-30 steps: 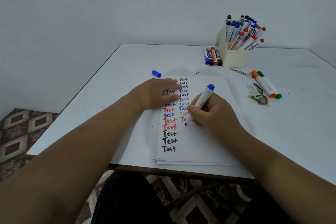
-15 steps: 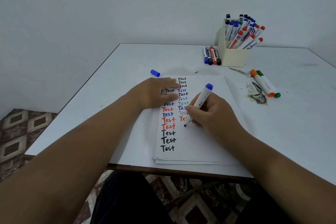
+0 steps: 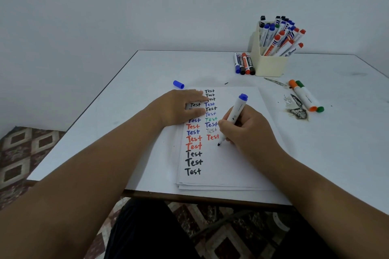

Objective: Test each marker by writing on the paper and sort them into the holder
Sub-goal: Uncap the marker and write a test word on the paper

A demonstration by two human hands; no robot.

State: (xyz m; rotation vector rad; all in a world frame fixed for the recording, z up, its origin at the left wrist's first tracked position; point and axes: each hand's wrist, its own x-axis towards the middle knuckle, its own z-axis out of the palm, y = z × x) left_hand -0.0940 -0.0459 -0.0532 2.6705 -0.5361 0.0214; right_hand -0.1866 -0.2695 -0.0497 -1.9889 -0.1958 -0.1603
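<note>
Change: over the last second we see almost none; the right hand [image 3: 248, 132] still pinches the blue-ended marker [image 3: 235, 114], tip poised at the paper [image 3: 237, 166] under the red "Test", no new stroke yet, so we judge this marker untested. Left hand [image 3: 179, 107] stays flat on the sheet. Blue cap [image 3: 178, 84] loose beside it. Surface: white table [image 3: 126, 107]; cream holder [image 3: 269, 65] at the back, full; four markers [image 3: 243, 63] beside it. Room: plain wall, patterned floor

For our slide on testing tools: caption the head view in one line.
Right hand holds a blue marker tip-down on paper; left hand pins the sheet.
</note>
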